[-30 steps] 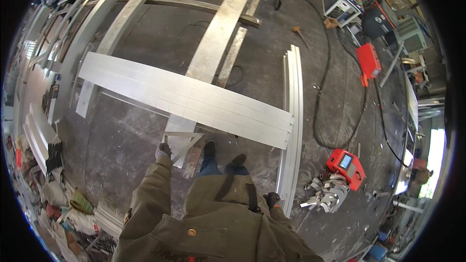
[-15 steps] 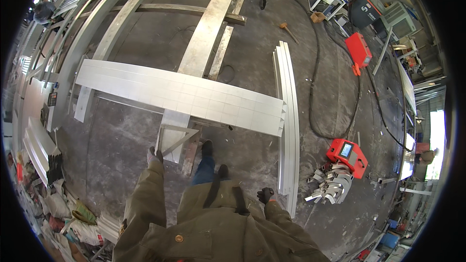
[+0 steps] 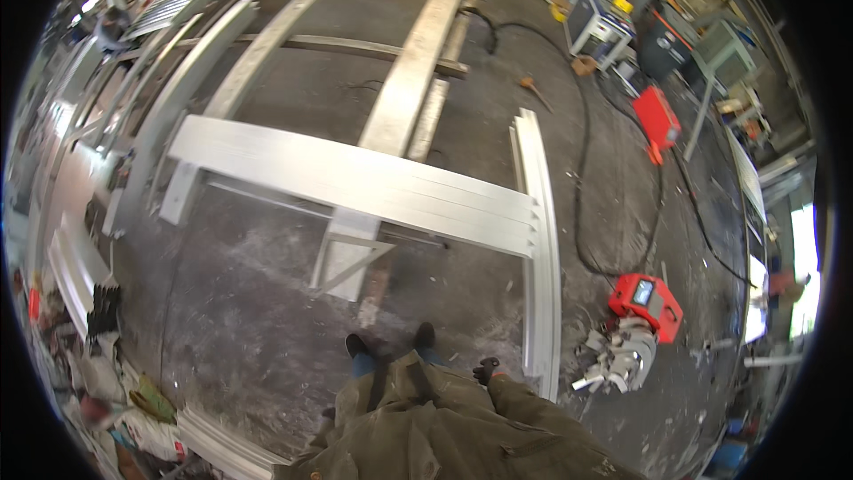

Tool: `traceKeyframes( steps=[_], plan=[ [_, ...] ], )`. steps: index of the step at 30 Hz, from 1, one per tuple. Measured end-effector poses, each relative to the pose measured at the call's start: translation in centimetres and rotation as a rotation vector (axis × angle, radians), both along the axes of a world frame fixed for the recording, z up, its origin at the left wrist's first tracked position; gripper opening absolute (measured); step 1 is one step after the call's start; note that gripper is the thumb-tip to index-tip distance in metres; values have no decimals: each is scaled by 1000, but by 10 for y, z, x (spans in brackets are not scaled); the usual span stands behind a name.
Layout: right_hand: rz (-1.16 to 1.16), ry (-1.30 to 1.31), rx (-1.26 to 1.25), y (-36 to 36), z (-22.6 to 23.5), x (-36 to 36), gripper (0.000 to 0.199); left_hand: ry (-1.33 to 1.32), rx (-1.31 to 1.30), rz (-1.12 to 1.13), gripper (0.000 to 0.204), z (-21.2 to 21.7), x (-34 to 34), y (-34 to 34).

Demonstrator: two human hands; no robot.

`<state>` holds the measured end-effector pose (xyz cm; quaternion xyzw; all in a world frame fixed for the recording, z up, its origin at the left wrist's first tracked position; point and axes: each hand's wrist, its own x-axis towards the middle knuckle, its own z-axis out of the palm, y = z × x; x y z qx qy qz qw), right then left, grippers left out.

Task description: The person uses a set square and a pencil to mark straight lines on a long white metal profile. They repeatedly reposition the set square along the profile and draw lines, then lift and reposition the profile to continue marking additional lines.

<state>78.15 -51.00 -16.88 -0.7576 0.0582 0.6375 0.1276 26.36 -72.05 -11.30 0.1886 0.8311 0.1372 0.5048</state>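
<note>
My right hand [image 3: 485,371], in a dark glove, hangs at my right side with its fingers curled, and nothing shows in them. It is nearest the long silver profiles [image 3: 544,302] on the floor. Of my left hand [image 3: 329,412] only a small dark patch shows by my jacket; its fingers cannot be made out. Ahead of my feet a metal triangle square [image 3: 366,265] rests on the near end of a supporting beam [image 3: 342,284]. A wide stack of silver panels [image 3: 355,180] lies crosswise over the beams, out of reach of both hands.
Right of me stand a red machine with a screen [image 3: 647,300] and a heap of curved metal offcuts [image 3: 622,360]. Black cable [image 3: 582,178] loops over the floor. A mallet [image 3: 535,92] lies farther off. Bags and scrap [image 3: 147,431] line the left edge.
My left hand has let go of the triangle square and drawn back to my side. My body has moved back from the panels. The right hand still hangs curled.
</note>
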Motion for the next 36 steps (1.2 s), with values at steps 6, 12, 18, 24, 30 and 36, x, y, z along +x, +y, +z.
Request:
traceKeyframes(
  steps=[6,12,18,24,30,36],
  plan=[
    [383,22,31,38,10,-48,47,-107,11,370,22,4,-5,-71],
    [316,57,141,70,23,-188,37,-148,15,634,21,-11,-86,-132],
    [647,-37,797,111,77,-357,10,-220,58,814,20,-17,-173,-153],
    [245,41,896,211,98,-494,25,-138,131,990,19,-50,-269,-53],
    [-52,252,1081,370,128,-676,31,131,349,634,24,-63,-398,87],
    [796,-499,1570,529,133,-809,37,240,278,462,36,27,-497,278]
  ],
)
